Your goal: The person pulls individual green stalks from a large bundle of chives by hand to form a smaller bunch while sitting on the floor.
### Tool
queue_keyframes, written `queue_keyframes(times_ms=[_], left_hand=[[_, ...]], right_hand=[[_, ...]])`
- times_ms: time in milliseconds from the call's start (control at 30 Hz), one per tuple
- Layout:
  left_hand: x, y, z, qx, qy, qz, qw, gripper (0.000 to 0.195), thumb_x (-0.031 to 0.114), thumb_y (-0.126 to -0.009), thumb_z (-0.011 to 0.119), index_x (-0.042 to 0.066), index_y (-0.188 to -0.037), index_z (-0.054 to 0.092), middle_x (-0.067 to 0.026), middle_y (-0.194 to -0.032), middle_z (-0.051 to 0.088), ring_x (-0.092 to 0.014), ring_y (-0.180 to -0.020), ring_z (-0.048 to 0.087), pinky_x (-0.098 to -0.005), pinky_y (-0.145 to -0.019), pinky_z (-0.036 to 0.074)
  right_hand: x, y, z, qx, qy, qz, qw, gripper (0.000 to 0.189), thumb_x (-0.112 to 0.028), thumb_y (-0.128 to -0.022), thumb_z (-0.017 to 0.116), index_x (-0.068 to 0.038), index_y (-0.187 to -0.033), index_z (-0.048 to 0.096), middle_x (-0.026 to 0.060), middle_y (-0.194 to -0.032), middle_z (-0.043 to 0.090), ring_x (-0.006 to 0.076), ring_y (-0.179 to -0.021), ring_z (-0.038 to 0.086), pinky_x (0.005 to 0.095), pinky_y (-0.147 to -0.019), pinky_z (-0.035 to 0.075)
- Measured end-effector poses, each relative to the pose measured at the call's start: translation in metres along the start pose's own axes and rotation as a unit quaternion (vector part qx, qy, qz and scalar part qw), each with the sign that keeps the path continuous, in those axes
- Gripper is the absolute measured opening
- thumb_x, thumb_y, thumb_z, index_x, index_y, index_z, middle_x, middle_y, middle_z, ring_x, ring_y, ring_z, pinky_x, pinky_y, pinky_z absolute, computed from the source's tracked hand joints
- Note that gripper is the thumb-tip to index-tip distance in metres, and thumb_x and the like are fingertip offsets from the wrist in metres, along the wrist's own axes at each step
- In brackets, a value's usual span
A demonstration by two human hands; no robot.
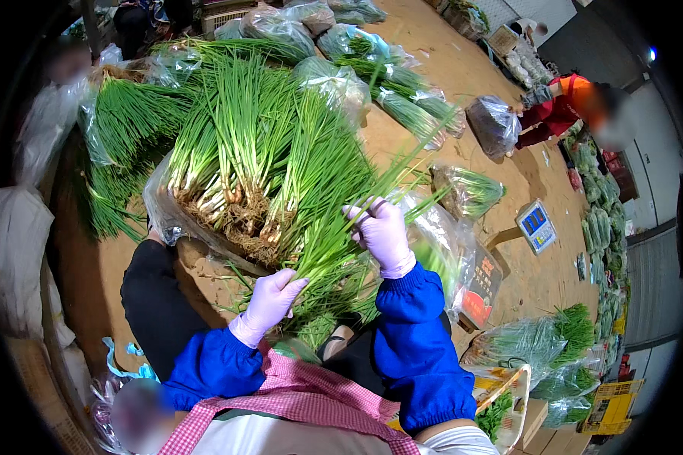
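My left hand, in a thin pale-purple glove, grips the lower end of a small bunch of green onions. The leaves fan out up and to the right. Among those leaves is my right hand, gloved alike, with thumb and fingers pinched on some of them. Just beyond my hands, a large heap of green onions lies on an opened clear plastic bag, soil-covered roots towards me. Loose leaves and trimmings lie below my hands, between my legs.
To the right stand a clear bag, a printed carton and a digital scale. Bagged green onions lie farther off. A person in orange bends over a filled bag. A plastic basket sits at lower right.
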State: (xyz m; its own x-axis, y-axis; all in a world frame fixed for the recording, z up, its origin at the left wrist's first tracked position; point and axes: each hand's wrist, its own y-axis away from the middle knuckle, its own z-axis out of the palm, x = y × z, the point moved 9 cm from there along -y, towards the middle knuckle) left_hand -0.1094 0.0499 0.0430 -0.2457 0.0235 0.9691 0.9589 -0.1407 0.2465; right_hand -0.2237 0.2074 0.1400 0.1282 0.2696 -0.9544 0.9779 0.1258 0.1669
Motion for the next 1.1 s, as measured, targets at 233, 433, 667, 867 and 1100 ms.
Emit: queue_keyframes(times_ms=[233, 433, 667, 867, 1100], left_hand=[[-0.023, -0.004, -0.018, 0.051, 0.04, -0.019, 0.998, 0.023, 0.024, -0.091, 0.058, 0.002, -0.083, 0.059, 0.0012, -0.054, 0.046, -0.006, -0.041, 0.045, -0.0229, -0.038, 0.037], [-0.024, -0.007, -0.033, 0.076, 0.082, -0.011, 0.994, 0.022, 0.025, -0.091, 0.059, 0.003, -0.086, 0.059, 0.0006, -0.056, 0.051, -0.006, -0.039, 0.045, -0.0212, -0.036, 0.036], [-0.018, -0.011, -0.035, 0.089, 0.13, -0.012, 0.988, 0.022, 0.023, -0.091, 0.058, 0.002, -0.09, 0.06, 0.0001, -0.058, 0.052, -0.006, -0.04, 0.046, -0.0202, -0.036, 0.038], [-0.016, -0.008, -0.033, 0.086, 0.107, -0.001, 0.991, 0.019, 0.02, -0.091, 0.059, 0.002, -0.089, 0.06, 0.0011, -0.059, 0.052, -0.005, -0.042, 0.047, -0.0198, -0.037, 0.039], [-0.012, -0.007, -0.022, 0.06, 0.103, 0.009, 0.993, 0.017, 0.018, -0.09, 0.059, 0.001, -0.087, 0.06, 0.002, -0.059, 0.051, -0.004, -0.045, 0.048, -0.0202, -0.039, 0.042]], right_hand=[[-0.015, -0.008, -0.076, 0.188, -0.093, -0.064, 0.976, 0.02, -0.017, -0.086, 0.061, -0.004, -0.071, 0.06, 0.0017, -0.062, 0.06, 0.0052, -0.044, 0.041, 0.0212, -0.041, 0.031], [0.016, 0.008, -0.071, 0.054, -0.009, 0.063, 0.997, 0.014, -0.015, -0.081, 0.066, -0.005, -0.073, 0.06, -0.0003, -0.058, 0.056, 0.0052, -0.043, 0.047, 0.0185, -0.039, 0.034], [0.06, 0.048, 0.039, -0.314, 0.415, -0.009, 0.854, 0.032, -0.033, -0.073, 0.068, -0.008, -0.092, 0.068, 0.0105, -0.073, 0.066, 0.0203, -0.063, 0.064, 0.0325, -0.063, 0.051], [-0.008, 0.014, -0.023, 0.037, -0.076, -0.062, 0.994, 0.015, -0.007, -0.089, 0.054, 0.0, -0.099, 0.062, 0.0038, -0.074, 0.062, 0.0072, -0.061, 0.056, 0.0183, -0.049, 0.042], [-0.014, 0.01, -0.036, 0.11, -0.188, -0.053, 0.975, 0.019, -0.01, -0.09, 0.055, 0.002, -0.104, 0.059, 0.0036, -0.074, 0.06, 0.0064, -0.058, 0.053, 0.0167, -0.048, 0.04]])
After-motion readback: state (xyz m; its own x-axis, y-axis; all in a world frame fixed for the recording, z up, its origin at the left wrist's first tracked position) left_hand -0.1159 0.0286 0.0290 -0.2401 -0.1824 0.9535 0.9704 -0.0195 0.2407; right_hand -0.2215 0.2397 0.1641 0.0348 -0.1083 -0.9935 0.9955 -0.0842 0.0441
